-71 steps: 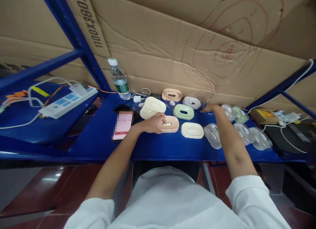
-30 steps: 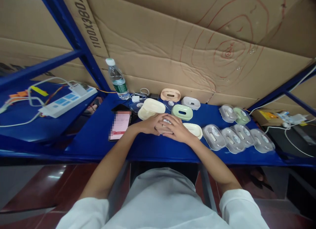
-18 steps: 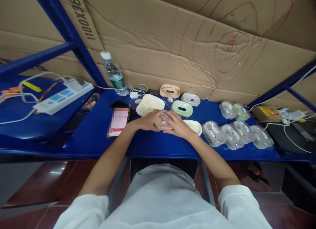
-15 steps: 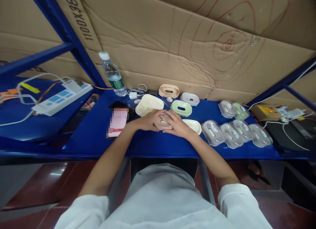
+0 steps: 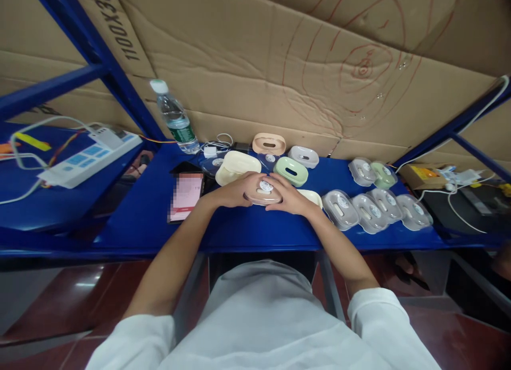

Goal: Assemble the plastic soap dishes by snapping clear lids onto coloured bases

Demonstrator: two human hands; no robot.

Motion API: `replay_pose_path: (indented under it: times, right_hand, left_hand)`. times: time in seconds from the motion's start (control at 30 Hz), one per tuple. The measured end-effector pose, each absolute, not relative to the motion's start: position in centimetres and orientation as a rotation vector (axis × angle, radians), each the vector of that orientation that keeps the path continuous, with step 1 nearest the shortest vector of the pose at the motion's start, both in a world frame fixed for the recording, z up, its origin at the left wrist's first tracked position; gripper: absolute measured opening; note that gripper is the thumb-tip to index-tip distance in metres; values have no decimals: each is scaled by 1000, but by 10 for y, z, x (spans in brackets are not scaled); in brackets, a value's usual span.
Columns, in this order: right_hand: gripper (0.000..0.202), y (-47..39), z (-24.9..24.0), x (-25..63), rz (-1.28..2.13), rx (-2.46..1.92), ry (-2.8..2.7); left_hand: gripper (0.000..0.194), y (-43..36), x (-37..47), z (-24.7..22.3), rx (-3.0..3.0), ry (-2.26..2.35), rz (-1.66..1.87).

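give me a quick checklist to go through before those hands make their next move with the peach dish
1. Left hand gripping one end of the peach oval dish: ok.
2. Right hand gripping the other end: ok.
3. Clear stickered lid seated all round: cannot tell, the hands cover both ends.
4. Right hand free of the cream dish: cannot tell, the hand hides part of it.
5. Green slotted dish under a clear lid: not ok, none shows on it.
6. Water bottle capped: ok.
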State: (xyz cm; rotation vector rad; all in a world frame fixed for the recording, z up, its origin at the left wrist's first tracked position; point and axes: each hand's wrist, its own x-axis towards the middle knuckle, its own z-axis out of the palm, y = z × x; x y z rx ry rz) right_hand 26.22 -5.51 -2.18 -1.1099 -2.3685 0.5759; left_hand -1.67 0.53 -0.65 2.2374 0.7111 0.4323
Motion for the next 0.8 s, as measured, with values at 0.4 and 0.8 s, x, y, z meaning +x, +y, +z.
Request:
replay_pose_path:
  times: [0.4, 0.8]
  right_hand:
    - [102, -57, -24, 260, 486, -1102, -2417]
    - [105, -56, -20, 263, 533, -1090, -2441]
  left_hand:
    - [113, 5, -20, -3, 2195, 744, 363]
    - [117, 3, -19, -4, 2225, 759, 319]
